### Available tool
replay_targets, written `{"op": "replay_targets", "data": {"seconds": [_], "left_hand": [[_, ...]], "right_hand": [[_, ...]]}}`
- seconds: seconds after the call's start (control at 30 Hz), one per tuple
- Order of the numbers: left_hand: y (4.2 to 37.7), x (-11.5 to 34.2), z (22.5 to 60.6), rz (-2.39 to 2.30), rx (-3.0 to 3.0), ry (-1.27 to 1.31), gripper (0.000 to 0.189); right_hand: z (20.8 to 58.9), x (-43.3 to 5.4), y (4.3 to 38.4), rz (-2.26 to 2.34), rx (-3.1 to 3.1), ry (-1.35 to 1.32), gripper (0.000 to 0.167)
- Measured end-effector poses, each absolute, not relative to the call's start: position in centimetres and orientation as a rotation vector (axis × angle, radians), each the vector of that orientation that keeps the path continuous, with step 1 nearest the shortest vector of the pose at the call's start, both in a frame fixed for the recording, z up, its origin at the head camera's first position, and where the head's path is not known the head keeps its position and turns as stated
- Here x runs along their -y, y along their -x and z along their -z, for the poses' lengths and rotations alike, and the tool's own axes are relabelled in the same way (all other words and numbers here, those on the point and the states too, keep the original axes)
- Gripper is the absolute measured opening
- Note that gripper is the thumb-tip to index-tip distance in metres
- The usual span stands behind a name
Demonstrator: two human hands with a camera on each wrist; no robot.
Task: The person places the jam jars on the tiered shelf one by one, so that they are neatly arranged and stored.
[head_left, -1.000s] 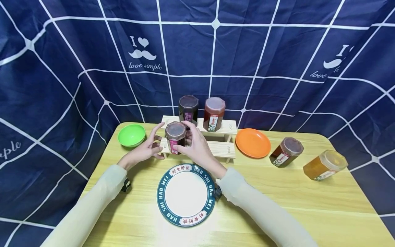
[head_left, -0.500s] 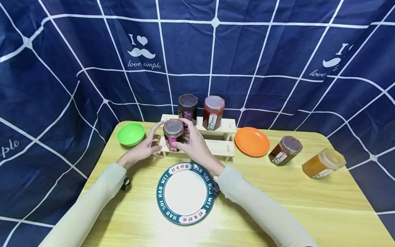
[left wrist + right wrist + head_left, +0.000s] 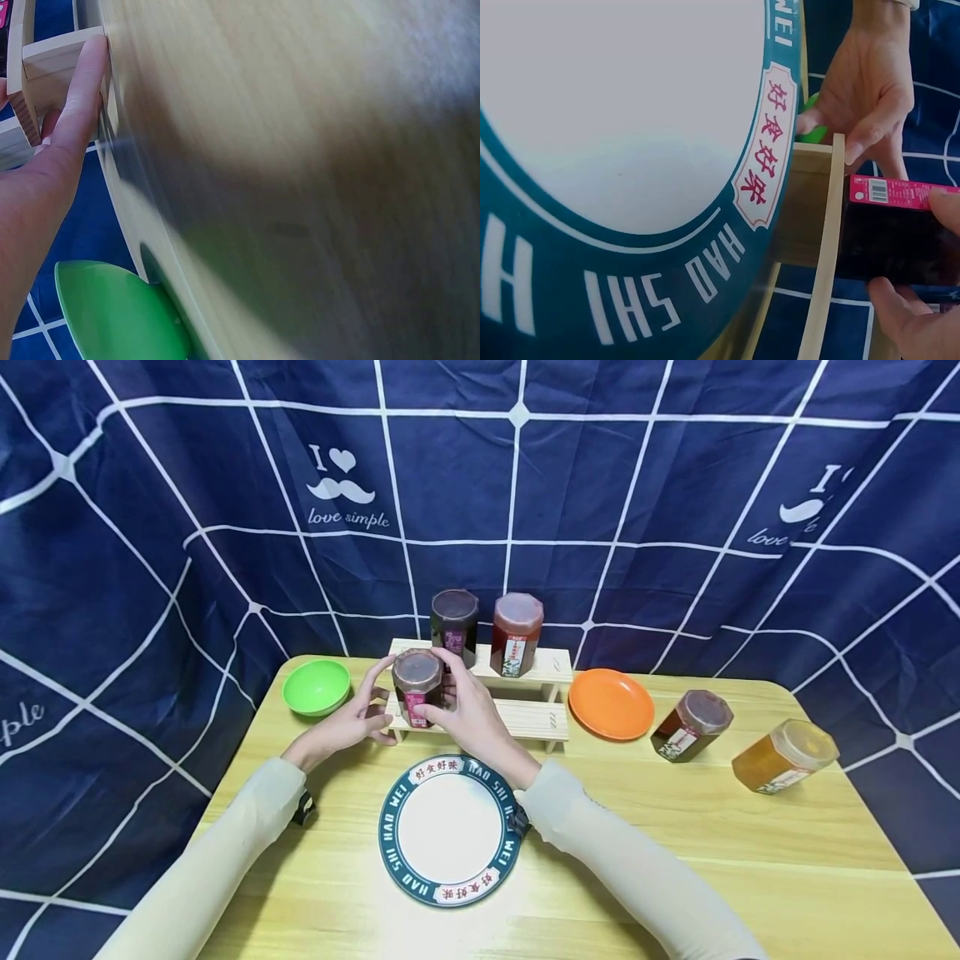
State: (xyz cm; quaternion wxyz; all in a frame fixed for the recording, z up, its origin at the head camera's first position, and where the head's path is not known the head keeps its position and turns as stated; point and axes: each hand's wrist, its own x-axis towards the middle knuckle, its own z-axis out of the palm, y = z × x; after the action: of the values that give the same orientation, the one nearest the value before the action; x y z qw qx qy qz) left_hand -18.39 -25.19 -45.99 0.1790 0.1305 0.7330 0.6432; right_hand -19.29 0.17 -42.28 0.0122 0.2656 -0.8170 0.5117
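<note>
A dark octagonal jar (image 3: 417, 685) with a pink label stands upright at the left end of the lower tier of a two-tier wooden rack (image 3: 525, 720). My right hand (image 3: 472, 714) grips it from the right, thumb across the label and fingers behind. In the right wrist view, the jar (image 3: 896, 244) sits right against the shelf board. My left hand (image 3: 352, 718) is at the rack's left end with fingers spread, and in the left wrist view one straight finger lies along the end panel (image 3: 56, 64). On the upper tier are another dark jar (image 3: 454, 627) and a reddish jar (image 3: 517, 635).
A green bowl (image 3: 317, 687) stands left of the rack and an orange plate (image 3: 611, 704) to its right. Farther right are a dark red jar (image 3: 692, 727) and an amber jar (image 3: 784, 757). A white plate with a teal rim (image 3: 388, 835) lies in front.
The jar in my right hand has shifted slightly left along the lower tier, and the right hand with it. The left hand stays at the rack's end.
</note>
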Motion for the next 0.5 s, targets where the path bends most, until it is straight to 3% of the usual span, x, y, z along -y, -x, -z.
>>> {"op": "replay_targets", "data": {"seconds": [0.5], "left_hand": [[18.28, 25.22, 45.98, -1.804, -2.087, -0.359, 0.103]], "right_hand": [[42.19, -0.23, 19.04, -1.536, 2.571, -0.845, 0.093]]}}
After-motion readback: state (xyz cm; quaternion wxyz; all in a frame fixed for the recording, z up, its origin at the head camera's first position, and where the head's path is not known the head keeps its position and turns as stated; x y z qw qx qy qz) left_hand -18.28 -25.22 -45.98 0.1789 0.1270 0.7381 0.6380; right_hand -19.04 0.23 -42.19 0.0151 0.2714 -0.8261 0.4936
